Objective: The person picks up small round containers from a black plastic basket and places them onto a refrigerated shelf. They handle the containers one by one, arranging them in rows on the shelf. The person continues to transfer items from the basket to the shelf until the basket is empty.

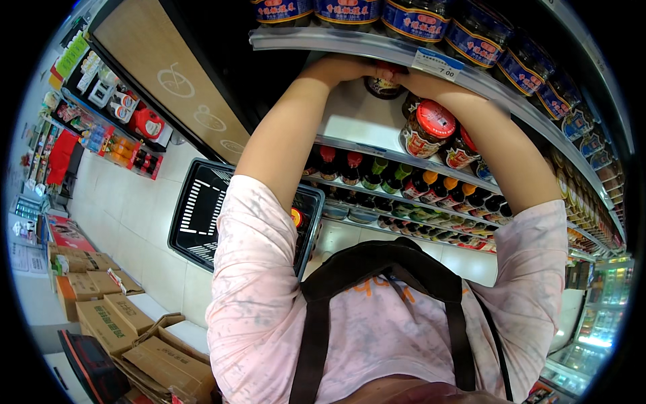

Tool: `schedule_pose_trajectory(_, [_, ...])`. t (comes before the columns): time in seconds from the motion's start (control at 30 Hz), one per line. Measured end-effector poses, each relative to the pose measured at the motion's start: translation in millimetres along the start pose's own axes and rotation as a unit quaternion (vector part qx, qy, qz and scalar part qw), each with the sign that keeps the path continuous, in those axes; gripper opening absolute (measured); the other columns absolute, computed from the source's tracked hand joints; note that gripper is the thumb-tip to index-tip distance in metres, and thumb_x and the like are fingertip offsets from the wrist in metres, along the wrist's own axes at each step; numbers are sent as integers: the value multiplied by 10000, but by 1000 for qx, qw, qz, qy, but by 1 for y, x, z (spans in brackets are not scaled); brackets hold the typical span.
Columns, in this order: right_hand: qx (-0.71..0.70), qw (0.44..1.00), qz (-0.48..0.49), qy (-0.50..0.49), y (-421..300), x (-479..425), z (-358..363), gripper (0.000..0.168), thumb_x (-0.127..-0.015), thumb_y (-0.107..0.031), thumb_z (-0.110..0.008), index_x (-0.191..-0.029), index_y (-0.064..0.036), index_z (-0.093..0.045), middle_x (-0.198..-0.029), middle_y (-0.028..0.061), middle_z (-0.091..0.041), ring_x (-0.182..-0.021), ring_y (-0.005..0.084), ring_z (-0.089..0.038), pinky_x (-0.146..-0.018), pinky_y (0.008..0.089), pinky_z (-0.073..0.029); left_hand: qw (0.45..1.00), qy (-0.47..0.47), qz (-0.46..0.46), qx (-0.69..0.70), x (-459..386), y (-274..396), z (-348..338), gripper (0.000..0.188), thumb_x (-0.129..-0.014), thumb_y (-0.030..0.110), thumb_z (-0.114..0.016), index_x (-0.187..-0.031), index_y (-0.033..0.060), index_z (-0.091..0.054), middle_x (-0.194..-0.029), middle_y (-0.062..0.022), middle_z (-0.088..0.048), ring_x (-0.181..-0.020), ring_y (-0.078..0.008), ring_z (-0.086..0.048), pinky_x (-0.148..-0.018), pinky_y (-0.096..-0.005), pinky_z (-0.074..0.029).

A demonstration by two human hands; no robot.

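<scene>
Both arms reach in under the price rail of a store shelf. My left hand [348, 68] and my right hand [421, 82] close from either side on a dark glass jar [384, 90] with a red lid. The upper shelf's rail hides part of the fingers and of the jar. Close to my right forearm, a red-lidded sauce jar [426, 132] stands on the same white shelf [356, 113]. Beside it, another jar [460, 149] is partly covered by my forearm.
Blue-labelled jars [416, 22] line the upper shelf, behind the clear price rail [338, 41]. Sauce bottles [373, 171] fill the lower shelves. A dark shopping basket [194, 166] with items inside is below my left arm. Cardboard boxes [108, 320] are stacked at lower left.
</scene>
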State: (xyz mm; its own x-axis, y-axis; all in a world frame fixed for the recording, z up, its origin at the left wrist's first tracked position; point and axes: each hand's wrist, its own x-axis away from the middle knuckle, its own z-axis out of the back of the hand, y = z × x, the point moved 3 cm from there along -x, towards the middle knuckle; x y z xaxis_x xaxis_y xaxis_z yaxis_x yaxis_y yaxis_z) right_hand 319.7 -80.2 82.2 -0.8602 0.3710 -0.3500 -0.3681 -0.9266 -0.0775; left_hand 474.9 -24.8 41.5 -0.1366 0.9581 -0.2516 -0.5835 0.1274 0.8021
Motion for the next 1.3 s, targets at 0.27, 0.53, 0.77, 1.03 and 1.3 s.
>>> schedule_pose_trajectory(0.27, [-15, 1000, 9, 6, 3, -3, -7, 345, -822, -260, -614, -1107, -67, -610, -1044, 178, -634, -959, 335, -605, -833, 395, -476, 999, 21, 32, 7, -1, 0, -1, 599, -641, 351, -831, -1147, 103, -626, -1153, -77, -622, -1107, -219, -545, -960, -353, -402])
schedule_pose_trajectory(0.53, [6, 998, -50, -49, -4, -3, -3, 349, -840, -275, -563, -1130, -83, -599, -1079, 194, -615, -986, 351, -588, -859, 410, -463, 1000, 16, 6, -16, 5, 7, -4, 499, -705, 353, -782, -1114, 100, -647, -1151, -96, -630, -1118, -223, -550, -971, -355, -398])
schedule_pose_trajectory(0.77, [42, 995, -41, -82, -64, 35, 23, 491, -822, -228, -511, -1240, 27, -487, -1203, 237, -544, -1119, 354, -528, -952, 435, -412, 962, 130, -101, -216, 85, 49, 4, 579, -790, 300, -689, -1266, 45, -481, -1225, -203, -542, -1112, -366, -521, -925, -393, -428])
schedule_pose_trajectory(1.03, [-126, 955, 243, -110, -150, 117, 3, 518, -769, -198, -627, -1204, 51, -495, -1267, 280, -466, -1196, 417, -452, -1008, 475, -358, 985, 99, -122, -74, 257, 58, -9, 486, -764, 115, -701, -1222, 29, -565, -1233, -158, -569, -1107, -293, -565, -911, -358, -447])
schedule_pose_trajectory(1.3, [-279, 854, 305, -315, -210, 119, -169, 375, -782, -138, -622, -1140, -32, -580, -1116, 136, -593, -1032, 306, -564, -881, 388, -456, 931, 219, 261, -132, 383, -53, -49, 377, -804, 173, -676, -1145, 29, -604, -1102, -167, -616, -986, -302, -601, -839, -341, -476])
